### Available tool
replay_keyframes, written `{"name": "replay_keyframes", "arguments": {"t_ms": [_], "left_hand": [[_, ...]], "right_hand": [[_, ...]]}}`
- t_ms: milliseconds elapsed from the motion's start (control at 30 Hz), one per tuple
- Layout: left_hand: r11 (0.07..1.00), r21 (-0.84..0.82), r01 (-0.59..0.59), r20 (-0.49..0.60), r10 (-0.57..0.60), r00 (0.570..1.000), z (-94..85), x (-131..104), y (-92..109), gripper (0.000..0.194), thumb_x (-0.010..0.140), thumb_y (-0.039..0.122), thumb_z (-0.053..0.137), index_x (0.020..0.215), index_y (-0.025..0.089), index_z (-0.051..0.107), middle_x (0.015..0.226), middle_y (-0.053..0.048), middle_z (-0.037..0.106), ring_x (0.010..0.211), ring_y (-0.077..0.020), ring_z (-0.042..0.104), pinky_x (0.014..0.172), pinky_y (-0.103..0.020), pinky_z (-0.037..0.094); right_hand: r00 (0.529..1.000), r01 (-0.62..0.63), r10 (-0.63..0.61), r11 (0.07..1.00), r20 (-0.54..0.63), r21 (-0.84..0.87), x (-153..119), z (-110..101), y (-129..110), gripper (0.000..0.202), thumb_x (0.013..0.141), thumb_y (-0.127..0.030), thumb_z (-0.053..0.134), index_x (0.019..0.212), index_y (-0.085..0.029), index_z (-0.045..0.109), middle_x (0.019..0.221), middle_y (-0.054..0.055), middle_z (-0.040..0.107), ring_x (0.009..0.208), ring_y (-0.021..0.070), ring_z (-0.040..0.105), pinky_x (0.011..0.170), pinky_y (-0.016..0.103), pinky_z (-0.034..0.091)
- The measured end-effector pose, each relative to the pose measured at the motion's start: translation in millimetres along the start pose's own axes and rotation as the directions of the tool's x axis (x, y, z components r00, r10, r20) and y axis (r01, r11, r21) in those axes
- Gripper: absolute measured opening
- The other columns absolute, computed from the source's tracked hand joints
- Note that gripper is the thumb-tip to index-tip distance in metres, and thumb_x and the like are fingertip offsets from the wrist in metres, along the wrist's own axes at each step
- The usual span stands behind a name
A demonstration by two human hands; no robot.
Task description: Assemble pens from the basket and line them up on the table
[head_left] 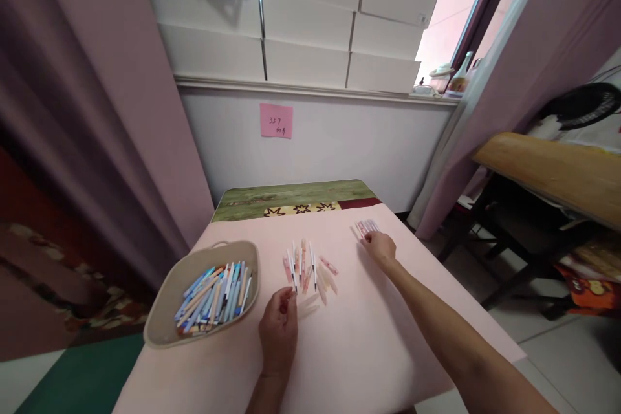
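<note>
My left hand [279, 326] is just right of the basket, fingers curled and thumb and forefinger pinched at the dark-tipped end of a thin white pen refill [294, 277]. Around it lie several more white refills [313, 268], pink patterned pen barrels [329, 264] and pale translucent pen caps or sleeves [322, 288]. Two pale translucent pieces [307, 303] lie beside my left fingertips. Farther right, my right hand [381, 248] has its fingers closed at the near edge of a row of pink-and-white pens [366, 227]. Its fingertips cover part of the row.
A beige basket [154, 320] full of blue, orange and white pens [213, 301] stands on the left of the pink-covered table [349, 349]. Behind the table, a pink note [276, 121] is stuck to the wall. A wooden desk [553, 171] stands at right.
</note>
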State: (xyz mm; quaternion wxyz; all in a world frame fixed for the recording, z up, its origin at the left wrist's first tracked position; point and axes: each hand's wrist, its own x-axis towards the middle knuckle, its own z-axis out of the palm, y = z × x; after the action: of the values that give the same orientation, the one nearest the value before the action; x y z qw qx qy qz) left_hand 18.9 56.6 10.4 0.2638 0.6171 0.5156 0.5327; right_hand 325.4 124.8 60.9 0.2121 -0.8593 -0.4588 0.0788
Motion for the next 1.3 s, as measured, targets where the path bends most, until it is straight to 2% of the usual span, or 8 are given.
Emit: {"name": "replay_keyframes", "arguments": {"t_ms": [167,333,600,733,867,1033,1133,1300], "left_hand": [[1.0,0.01,0.003,-0.008,-0.003,1.0,-0.7,0,2,0.022,0.085,0.037,0.055,0.094,0.019,0.064,0.086,-0.005,0.071,0.08,-0.0196,0.067,0.074,-0.028,0.051],[1.0,0.022,0.015,0.011,-0.015,1.0,-1.3,1,3,0.022,0.084,0.038,0.055,0.092,0.02,0.065,0.083,-0.004,0.072,0.076,-0.0189,0.067,0.07,-0.027,0.052],[0.999,0.029,0.023,-0.008,-0.022,1.0,2.2,2,2,0.022,0.083,0.038,0.055,0.091,0.02,0.065,0.081,-0.003,0.072,0.074,-0.0189,0.067,0.069,-0.027,0.052],[0.998,0.019,0.057,-0.069,-0.055,0.996,3.1,2,-2,0.023,0.083,0.036,0.055,0.096,0.019,0.064,0.085,-0.005,0.072,0.079,-0.0197,0.068,0.072,-0.028,0.052],[0.994,0.029,0.105,-0.138,-0.1,0.985,1.3,3,-2,0.025,0.084,0.034,0.051,0.1,0.017,0.062,0.084,-0.006,0.071,0.078,-0.0196,0.068,0.072,-0.029,0.052],[0.989,0.021,0.144,-0.172,-0.139,0.975,-0.9,3,-2,0.024,0.084,0.033,0.048,0.097,0.017,0.061,0.08,-0.006,0.069,0.075,-0.0196,0.066,0.071,-0.031,0.052],[0.987,-0.013,0.16,-0.182,-0.16,0.97,-1.0,2,-3,0.022,0.083,0.033,0.05,0.095,0.017,0.06,0.08,-0.006,0.068,0.075,-0.0194,0.065,0.07,-0.031,0.051],[0.987,-0.03,0.16,-0.182,-0.163,0.97,-0.6,2,-4,0.019,0.081,0.035,0.054,0.089,0.018,0.059,0.075,-0.003,0.064,0.069,-0.018,0.062,0.066,-0.029,0.05]], "right_hand": [[0.999,0.03,-0.024,0.985,0.039,-0.167,20,18,2,0.022,0.083,-0.025,0.055,0.098,-0.021,0.071,0.094,0.011,0.071,0.091,0.0247,0.065,0.076,0.031,0.044],[0.997,0.07,-0.064,0.972,0.034,-0.226,33,26,4,0.026,0.091,-0.029,0.047,0.102,-0.019,0.069,0.106,0.012,0.067,0.097,0.0248,0.063,0.081,0.034,0.043],[0.999,0.03,-0.032,0.977,-0.005,-0.212,36,24,5,0.023,0.088,-0.024,0.05,0.101,-0.017,0.068,0.103,0.013,0.067,0.093,0.0243,0.064,0.078,0.032,0.044],[0.998,0.052,-0.056,0.987,-0.021,-0.153,25,14,-1,0.024,0.087,-0.032,0.052,0.098,-0.017,0.068,0.105,0.014,0.067,0.093,0.0265,0.064,0.076,0.033,0.043],[0.986,0.165,-0.164,0.986,0.019,-0.026,-5,11,-19,0.027,0.089,-0.037,0.048,0.097,-0.022,0.069,0.099,0.007,0.07,0.09,0.0207,0.064,0.073,0.028,0.043],[0.927,0.311,-0.332,0.941,0.175,0.135,-51,26,-57,0.017,0.081,-0.033,0.058,0.081,-0.023,0.071,0.08,-0.001,0.072,0.074,0.0132,0.064,0.062,0.019,0.041],[0.911,0.312,-0.337,0.94,0.238,0.135,-61,34,-79,0.016,0.079,-0.031,0.06,0.077,-0.021,0.072,0.079,0.002,0.073,0.073,0.0144,0.064,0.061,0.02,0.04],[0.92,0.239,-0.23,0.971,0.317,0.012,-53,45,-101,0.017,0.074,-0.035,0.065,0.078,-0.02,0.073,0.081,0.007,0.074,0.079,0.0191,0.067,0.064,0.023,0.044]]}}
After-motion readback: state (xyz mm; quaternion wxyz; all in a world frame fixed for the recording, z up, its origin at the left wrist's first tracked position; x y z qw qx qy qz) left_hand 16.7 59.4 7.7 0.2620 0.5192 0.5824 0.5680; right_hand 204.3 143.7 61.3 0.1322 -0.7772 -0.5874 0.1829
